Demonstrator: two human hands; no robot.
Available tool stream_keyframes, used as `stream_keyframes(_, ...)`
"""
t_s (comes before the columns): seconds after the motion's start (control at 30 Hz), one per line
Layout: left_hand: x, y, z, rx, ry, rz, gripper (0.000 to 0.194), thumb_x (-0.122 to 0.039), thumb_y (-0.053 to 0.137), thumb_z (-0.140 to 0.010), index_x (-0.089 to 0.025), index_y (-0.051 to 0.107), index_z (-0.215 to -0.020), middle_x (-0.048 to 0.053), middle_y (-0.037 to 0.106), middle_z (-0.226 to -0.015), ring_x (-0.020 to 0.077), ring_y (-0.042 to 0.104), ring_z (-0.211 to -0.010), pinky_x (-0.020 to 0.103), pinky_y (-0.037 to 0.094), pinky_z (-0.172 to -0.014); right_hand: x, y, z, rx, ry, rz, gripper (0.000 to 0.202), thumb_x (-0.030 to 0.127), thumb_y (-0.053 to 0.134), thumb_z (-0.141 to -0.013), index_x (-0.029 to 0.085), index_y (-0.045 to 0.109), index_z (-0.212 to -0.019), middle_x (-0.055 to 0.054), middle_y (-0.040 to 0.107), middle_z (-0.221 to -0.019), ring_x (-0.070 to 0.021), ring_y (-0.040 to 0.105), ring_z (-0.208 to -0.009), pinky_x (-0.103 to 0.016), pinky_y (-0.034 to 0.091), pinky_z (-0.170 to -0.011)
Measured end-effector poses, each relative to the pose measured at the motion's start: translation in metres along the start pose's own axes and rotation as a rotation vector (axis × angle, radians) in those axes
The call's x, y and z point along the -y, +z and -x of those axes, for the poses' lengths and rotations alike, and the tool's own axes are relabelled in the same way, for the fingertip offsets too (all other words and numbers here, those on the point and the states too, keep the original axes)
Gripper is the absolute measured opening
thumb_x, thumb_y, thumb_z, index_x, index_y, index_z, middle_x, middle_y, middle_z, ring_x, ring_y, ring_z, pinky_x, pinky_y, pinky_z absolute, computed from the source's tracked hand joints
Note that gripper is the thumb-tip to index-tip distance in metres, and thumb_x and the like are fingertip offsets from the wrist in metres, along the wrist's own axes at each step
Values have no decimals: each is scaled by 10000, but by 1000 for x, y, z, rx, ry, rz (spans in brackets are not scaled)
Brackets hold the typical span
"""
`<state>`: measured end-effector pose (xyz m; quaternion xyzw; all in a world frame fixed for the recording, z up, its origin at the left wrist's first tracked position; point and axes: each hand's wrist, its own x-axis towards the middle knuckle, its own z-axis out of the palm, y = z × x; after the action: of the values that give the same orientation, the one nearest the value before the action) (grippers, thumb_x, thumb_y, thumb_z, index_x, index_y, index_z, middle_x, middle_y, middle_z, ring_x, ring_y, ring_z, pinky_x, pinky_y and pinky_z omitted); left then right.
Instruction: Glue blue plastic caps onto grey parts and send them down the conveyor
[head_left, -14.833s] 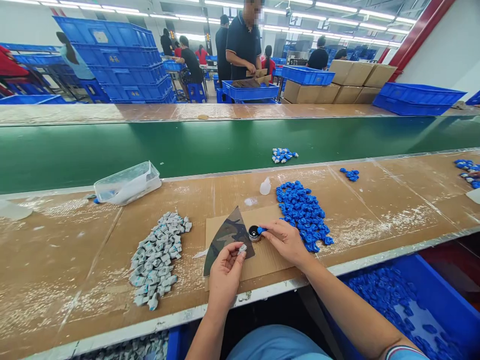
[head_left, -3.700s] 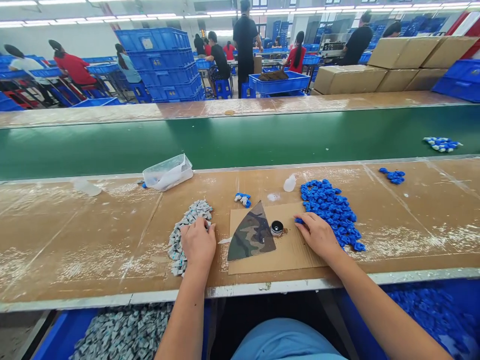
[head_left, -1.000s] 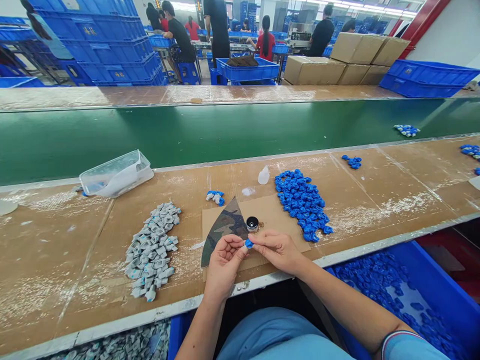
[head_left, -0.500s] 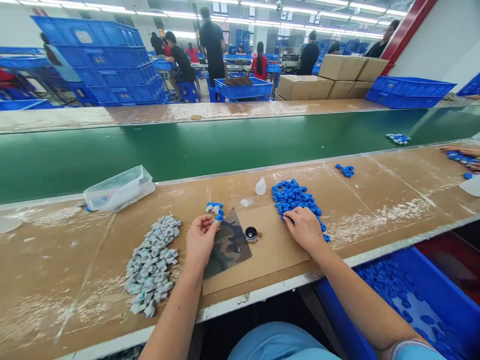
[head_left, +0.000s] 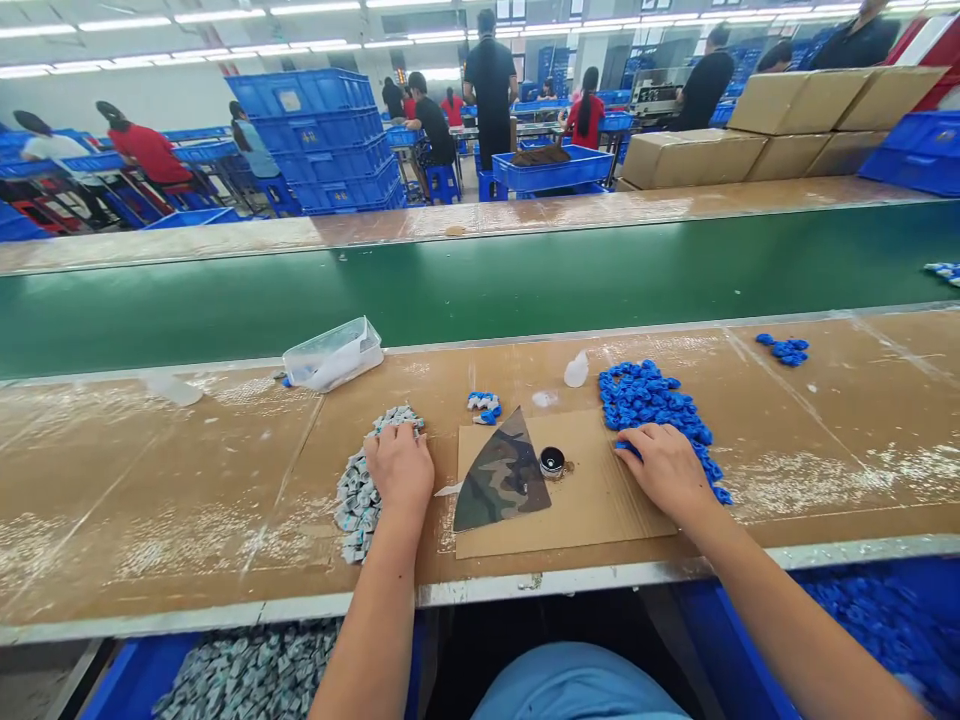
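My left hand (head_left: 401, 468) rests over the pile of small grey pieces (head_left: 360, 505), its fingertips hidden among them. At the near left edge of the heap of small blue pieces (head_left: 652, 400), my right hand (head_left: 664, 468) has thumb and fingers pinched on a blue piece (head_left: 624, 446). Between the hands, a camouflage-patterned sheet (head_left: 504, 475) lies on a cardboard mat (head_left: 592, 520). Touching its right edge is a small round black container (head_left: 552, 461). Just beyond the sheet sits a small cluster of joined blue and grey pieces (head_left: 485, 407).
A clear plastic box (head_left: 334, 357) lies tilted at the bench's far edge. A translucent white nozzle-like piece (head_left: 577, 370) stands behind the mat. Beyond runs a green conveyor belt (head_left: 465, 275). Below the bench are bins of grey pieces (head_left: 247, 670) and blue pieces (head_left: 885, 620).
My left hand has moved left from beside the blue-and-grey cluster onto the grey pile. My right hand stays at the blue heap. The view has turned left.
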<state>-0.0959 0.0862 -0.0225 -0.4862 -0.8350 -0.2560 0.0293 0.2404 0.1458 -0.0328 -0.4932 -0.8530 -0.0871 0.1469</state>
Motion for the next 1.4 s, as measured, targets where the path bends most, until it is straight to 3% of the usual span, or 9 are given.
stream_keyframes(0.17, 0, 5, 3, 83, 81, -170, 206, -153, 439, -801, -159, 634, -867, 157, 594, -893, 315, 502, -927, 430, 389, -825, 4, -4, 1, -15, 8, -168, 147, 192, 557, -869, 198, 701, -896, -85, 709, -809, -242, 636, -770, -354, 477, -699)
stream_keyframes(0.37, 5, 12, 8, 75, 149, -150, 329, -94, 324, -819, -119, 622, -953, 166, 596, -840, 308, 528, -855, 443, 404, -829, 29, -14, -2, -58, 25, -666, 197, 196, 535, -872, 204, 670, -1016, -53, 721, -915, -168, 677, -762, -285, 553, -694)
stream_keyframes(0.6, 4, 2, 19, -9, 13, 336, 168, -265, 462, -784, -198, 606, -838, 105, 611, -856, 277, 577, -882, 451, 452, -858, 52, -18, -11, -60, -118, -782, 234, 169, 536, -894, 244, 692, -1052, -43, 738, -970, -182, 689, -896, -310, 561, -788)
stream_keyframes(0.77, -17, -3, 50, 196, -253, 912, 373, -484, 632, -689, -181, 617, -906, 49, 653, -796, 199, 624, -742, 347, 516, -725, 53, -13, -12, -34, -136, -775, 271, 157, 535, -901, 267, 690, -1094, -27, 734, -1004, -171, 690, -918, -295, 561, -816)
stream_keyframes(0.83, -26, -4, 62, 273, -324, 1042, 461, -533, 689, -631, -169, 641, -910, 42, 669, -778, 180, 630, -719, 321, 522, -700, 52, -12, -12, -29, -147, -762, 267, 158, 535, -903, 253, 692, -1096, -36, 734, -1003, -172, 691, -915, -293, 561, -814)
stream_keyframes(1.17, -53, 2, 90, 492, -436, 1330, 397, -404, 811, -559, -169, 667, -844, 39, 720, -794, 166, 681, -767, 320, 540, -795, 52, -12, -12, -46, -142, -726, 277, 136, 539, -894, 245, 689, -1100, -41, 730, -994, -171, 691, -890, -286, 561, -790)
stream_keyframes(1.4, -62, 10, 107, 563, -414, 1354, 335, -361, 797, -597, -168, 688, -847, 40, 717, -791, 157, 665, -773, 293, 533, -769, 53, -15, -5, -100, -63, -785, 223, 195, 562, -893, 225, 699, -1067, -57, 727, -970, -170, 688, -858, -285, 562, -766)
